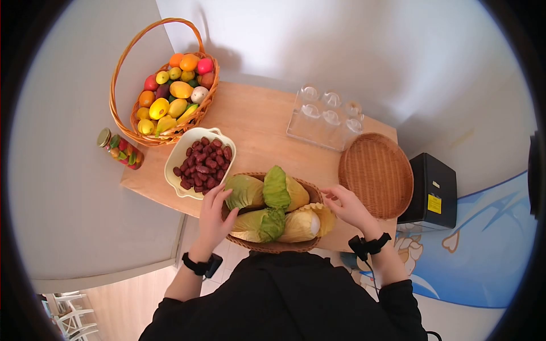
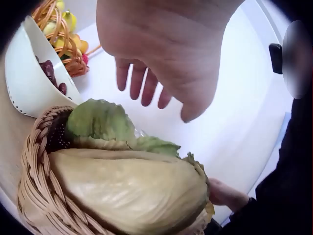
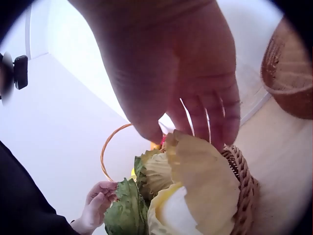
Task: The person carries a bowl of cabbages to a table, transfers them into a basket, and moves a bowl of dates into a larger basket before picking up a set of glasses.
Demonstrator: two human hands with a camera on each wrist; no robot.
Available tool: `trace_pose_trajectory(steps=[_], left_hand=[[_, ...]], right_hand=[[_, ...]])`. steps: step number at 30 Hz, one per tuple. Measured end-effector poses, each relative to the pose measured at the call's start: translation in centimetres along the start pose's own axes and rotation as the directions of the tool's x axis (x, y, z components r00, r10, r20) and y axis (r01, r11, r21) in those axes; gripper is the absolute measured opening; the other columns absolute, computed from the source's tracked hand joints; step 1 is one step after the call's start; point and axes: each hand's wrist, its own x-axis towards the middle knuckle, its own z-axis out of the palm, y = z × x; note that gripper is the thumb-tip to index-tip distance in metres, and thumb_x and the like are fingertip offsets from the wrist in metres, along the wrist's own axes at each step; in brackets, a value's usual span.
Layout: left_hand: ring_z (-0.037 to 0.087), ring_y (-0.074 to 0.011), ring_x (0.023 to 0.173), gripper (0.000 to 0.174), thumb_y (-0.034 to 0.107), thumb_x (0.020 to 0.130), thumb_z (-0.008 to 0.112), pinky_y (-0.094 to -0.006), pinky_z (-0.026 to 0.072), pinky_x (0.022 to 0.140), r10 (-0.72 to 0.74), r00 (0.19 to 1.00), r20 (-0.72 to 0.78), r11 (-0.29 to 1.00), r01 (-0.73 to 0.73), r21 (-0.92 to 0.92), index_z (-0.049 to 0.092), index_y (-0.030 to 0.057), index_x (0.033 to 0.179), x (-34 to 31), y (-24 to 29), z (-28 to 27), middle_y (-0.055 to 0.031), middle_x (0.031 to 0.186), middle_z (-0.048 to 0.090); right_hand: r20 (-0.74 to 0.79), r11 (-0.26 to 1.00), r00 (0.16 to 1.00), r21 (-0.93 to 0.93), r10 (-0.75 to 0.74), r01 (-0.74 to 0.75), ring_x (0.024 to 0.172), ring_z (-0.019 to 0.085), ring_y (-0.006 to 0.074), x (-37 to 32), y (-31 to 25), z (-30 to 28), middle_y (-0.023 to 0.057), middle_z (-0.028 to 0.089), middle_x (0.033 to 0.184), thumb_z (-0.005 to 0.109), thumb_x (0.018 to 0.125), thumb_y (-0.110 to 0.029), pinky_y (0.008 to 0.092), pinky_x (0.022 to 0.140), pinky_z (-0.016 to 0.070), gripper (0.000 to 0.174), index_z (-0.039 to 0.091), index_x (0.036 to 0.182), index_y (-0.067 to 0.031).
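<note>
Standing at the far left of my head feed, a lidded jar (image 1: 126,151) of colourful pieces sits by the corner of the wooden table (image 1: 256,108). Next to it I see a tall-handled wicker fruit basket (image 1: 157,141), heaped with yellow, orange and red fruit. Just to the right and nearer the person, a cream bowl (image 1: 174,162) holds dark red dates (image 1: 205,162). Then comes the left hand (image 1: 213,213), held wide, thumb apart from the extended fingers, at the left end of an oval woven basket (image 1: 267,248); I can't tell from here whether it touches the rim. That basket lies at the near side of the table, just in front of the person's black top (image 1: 290,295), and carries four cabbages (image 1: 259,224) side by side in two rows, some green-leaved, one yellowish with a white base. Behind and to the right, a clear rack (image 1: 296,129) bears transparent glasses (image 1: 331,118). At the basket's right end I have the right hand (image 1: 348,206), also wide, its fingers mostly straight beside the rim; contact is unclear to me. Past it lie a round wicker tray (image 1: 378,176) and, farthest right, a black box (image 1: 435,184) with a yellow label.
</note>
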Motion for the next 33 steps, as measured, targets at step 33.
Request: trace_pose_trajectory(steps=[33], left_hand=[[0.052, -0.0344, 0.113, 0.092, 0.022, 0.058, 0.084, -0.0405, 0.0434, 0.096, 0.231, 0.871, 0.434, 0.973, -0.202, -0.114, 0.040, 0.0033, 0.136, -1.4, 1.3, 1.3, -0.0170, 0.126, 0.050]], right_hand=[[0.104, 0.977, 0.989, -0.199, 0.106, -0.083, 0.107, 0.055, 0.0360, -2.1, -1.1, 5.8, 0.0238, 0.054, 0.110, 0.078, 0.068, -0.032, 0.0382, 0.090, 0.0475, 0.078, 0.039, 0.127, 0.0013]])
